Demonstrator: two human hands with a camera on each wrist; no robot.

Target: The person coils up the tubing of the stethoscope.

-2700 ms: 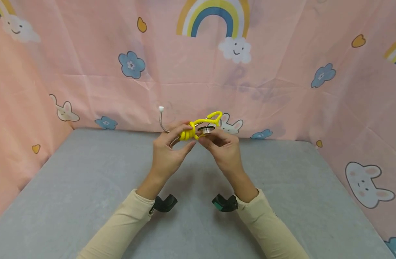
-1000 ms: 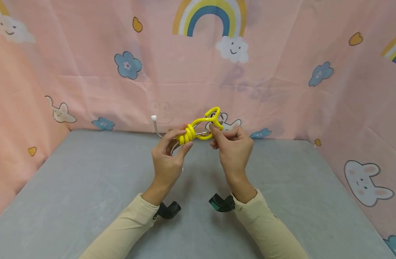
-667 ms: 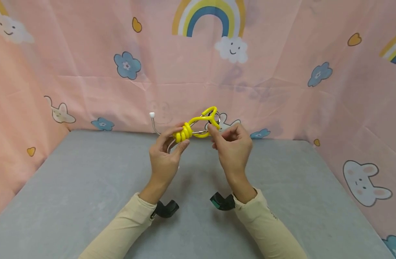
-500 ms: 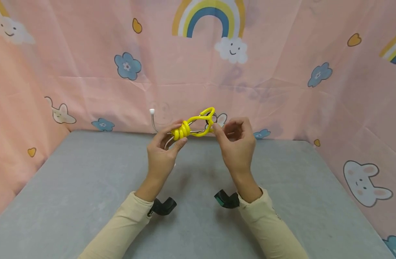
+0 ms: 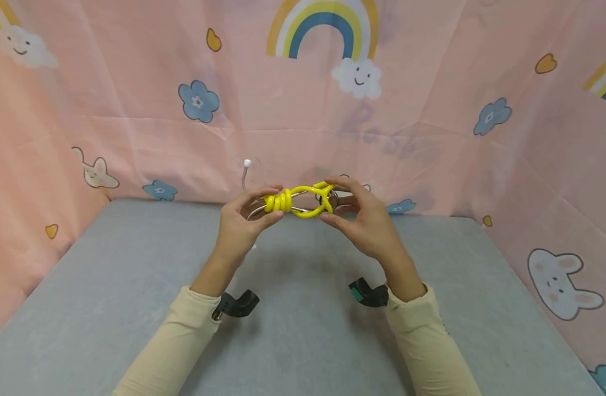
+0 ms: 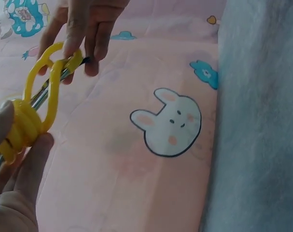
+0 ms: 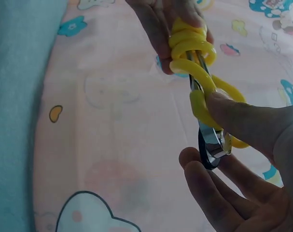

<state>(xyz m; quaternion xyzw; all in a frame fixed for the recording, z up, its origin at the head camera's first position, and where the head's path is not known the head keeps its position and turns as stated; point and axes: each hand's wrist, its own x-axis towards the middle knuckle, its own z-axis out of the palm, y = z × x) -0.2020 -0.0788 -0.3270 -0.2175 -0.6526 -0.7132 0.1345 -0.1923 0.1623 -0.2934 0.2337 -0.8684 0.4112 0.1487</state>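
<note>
A stethoscope with yellow tubing point(image 5: 279, 201) is held up in front of me, its tube coiled several times around the metal ear tubes. My left hand point(image 5: 240, 220) grips the coils between thumb and fingers. At the other end my right hand point(image 5: 364, 217) pinches the yellow loop, thumb below and fingers above in the head view. The metal chest piece point(image 7: 215, 147) sits at that loop, close to the right fingers in the right wrist view. A white ear tip point(image 5: 247, 163) sticks up beyond the left hand; a second one shows only slightly under it.
A grey cloth-covered table point(image 5: 303, 330) lies below the hands. Pink printed curtain point(image 5: 303, 121) hangs behind it and at both sides. Each wrist carries a black camera mount point(image 5: 240, 303).
The right hand has shifted from fingering the chest piece to spanning the loop's end. The stethoscope has turned more level, and both forearms have spread apart.
</note>
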